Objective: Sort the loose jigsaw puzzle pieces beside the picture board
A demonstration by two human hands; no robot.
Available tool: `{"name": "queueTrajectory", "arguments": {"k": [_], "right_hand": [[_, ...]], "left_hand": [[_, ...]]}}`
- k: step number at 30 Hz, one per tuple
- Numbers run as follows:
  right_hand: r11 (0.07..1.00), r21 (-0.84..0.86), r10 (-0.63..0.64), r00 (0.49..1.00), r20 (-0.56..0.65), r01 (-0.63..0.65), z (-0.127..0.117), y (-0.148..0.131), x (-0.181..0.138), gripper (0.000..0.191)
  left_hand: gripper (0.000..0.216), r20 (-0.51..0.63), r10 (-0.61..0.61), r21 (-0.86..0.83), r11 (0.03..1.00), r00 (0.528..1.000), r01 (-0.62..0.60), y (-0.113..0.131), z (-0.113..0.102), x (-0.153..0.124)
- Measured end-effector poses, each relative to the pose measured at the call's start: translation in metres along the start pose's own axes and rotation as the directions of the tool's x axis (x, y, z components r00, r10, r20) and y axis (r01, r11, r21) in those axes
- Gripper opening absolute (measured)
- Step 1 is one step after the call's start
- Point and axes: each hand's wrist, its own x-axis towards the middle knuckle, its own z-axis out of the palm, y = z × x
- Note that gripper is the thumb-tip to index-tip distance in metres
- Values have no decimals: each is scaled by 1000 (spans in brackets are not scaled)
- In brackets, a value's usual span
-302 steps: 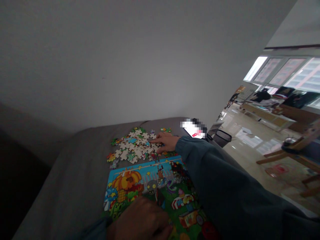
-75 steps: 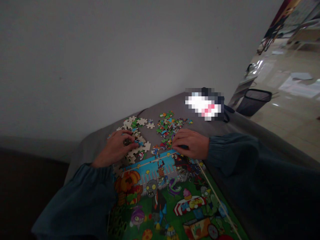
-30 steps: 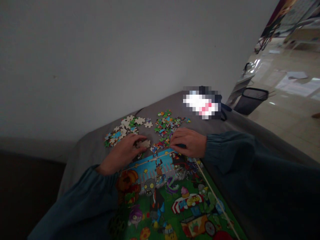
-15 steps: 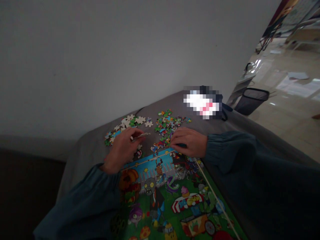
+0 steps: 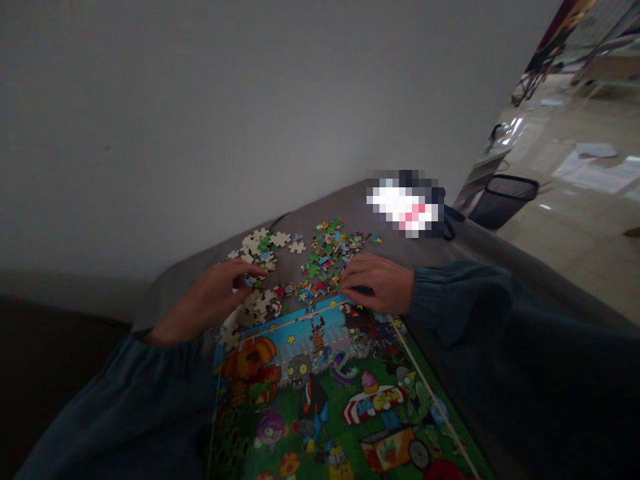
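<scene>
My left hand (image 5: 217, 290) hovers at the left pile of jigsaw pieces (image 5: 259, 241), thumb and fingers apart, with no piece visible in its grip. My right hand (image 5: 377, 283) stays at the top right corner of the picture board (image 5: 320, 413). Its fingers are bent and drawn together, and their tips hide whatever may be between them. Just beyond those fingers lies a pile of colourful pieces (image 5: 333, 250). Pale pieces, back side up (image 5: 260, 303), lie along the board's upper left edge. The board shows cartoon zombies and plants inside a thin light border.
Everything lies on a grey padded surface (image 5: 310, 207) against a plain wall (image 5: 225, 120). A bright, pixelated object (image 5: 407, 207) sits at the back right. Beyond the surface's right edge, a dark bin (image 5: 505, 200) stands on the shiny floor (image 5: 575, 220).
My left hand has moved left and dropped back to the left pile; the piece it pinched is no longer seen in it. My right hand has stayed nearly still.
</scene>
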Motion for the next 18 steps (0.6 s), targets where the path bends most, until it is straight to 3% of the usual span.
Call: {"name": "queueTrajectory", "arguments": {"k": [9, 14, 18], "right_hand": [[1000, -1, -9, 1000, -3, 9, -1, -1, 0, 26], [1000, -8, -15, 1000, -10, 15, -1, 0, -1, 26], [1000, -8, -19, 1000, -17, 19, 1, 1, -1, 25]], "left_hand": [[42, 112, -46, -8, 999, 993, 47, 15, 9, 3], [50, 197, -101, -38, 993, 975, 111, 11, 9, 3], [43, 255, -84, -67, 992, 963, 104, 9, 11, 4]]}}
